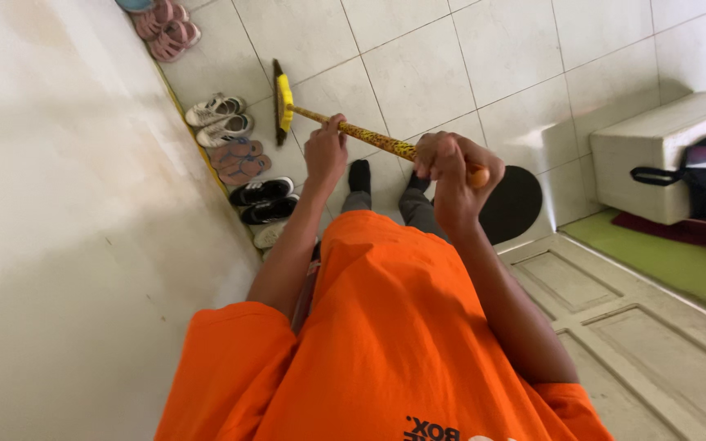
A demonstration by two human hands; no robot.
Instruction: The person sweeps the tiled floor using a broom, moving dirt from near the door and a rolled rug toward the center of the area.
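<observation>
Over tiled floor [418,73], broom [283,102] handle gripped by both hands, left hand [325,151] lower, right hand [449,180] at top end

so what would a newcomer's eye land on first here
The bright orange t-shirt fills the lower middle. Above it, the left hand and right hand grip a yellow patterned broom handle pointing at the row of shoes and sandals along the white wall.
</observation>
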